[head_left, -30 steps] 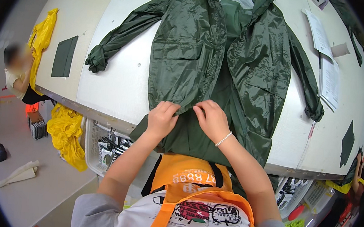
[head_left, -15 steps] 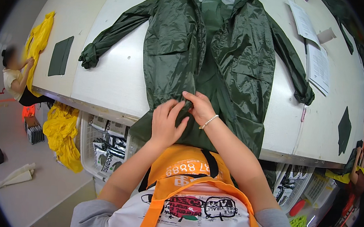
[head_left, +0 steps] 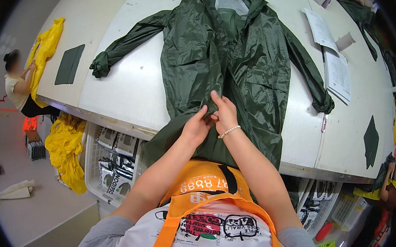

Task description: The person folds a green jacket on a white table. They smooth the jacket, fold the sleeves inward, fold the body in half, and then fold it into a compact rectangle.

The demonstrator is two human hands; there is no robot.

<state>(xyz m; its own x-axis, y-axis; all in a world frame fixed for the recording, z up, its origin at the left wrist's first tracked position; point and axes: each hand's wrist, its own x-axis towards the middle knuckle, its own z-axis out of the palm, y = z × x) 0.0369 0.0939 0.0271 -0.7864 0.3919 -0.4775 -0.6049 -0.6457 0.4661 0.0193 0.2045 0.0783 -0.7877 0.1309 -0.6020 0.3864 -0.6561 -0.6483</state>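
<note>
A dark green rain jacket [head_left: 265, 59] lies open at the front on the white table [head_left: 130, 84], collar away from me, sleeves spread to both sides. Its lower hem hangs over the near edge toward my apron. My right hand [head_left: 226, 113] pinches the left front edge of the jacket, thumb on top. Close beside it, my left hand [head_left: 199, 124] has thumb and fingers closed on the same cloth a little lower. The fingertips of both hands are partly hidden by the fabric.
Printed sheets [head_left: 336, 72] and a white roll [head_left: 345, 41] lie at the right. Green cloth pieces [head_left: 70, 64] rest at both ends. Below the table stand white baskets [head_left: 92, 161] of packages. At far left a person handles yellow cloth [head_left: 49, 44]; more yellow cloth [head_left: 66, 149] hangs below.
My left hand has moved right and closed on the jacket edge beside my right hand. The right hand has shifted slightly right and lifted the front edge, and the jacket's left front has drawn rightward.
</note>
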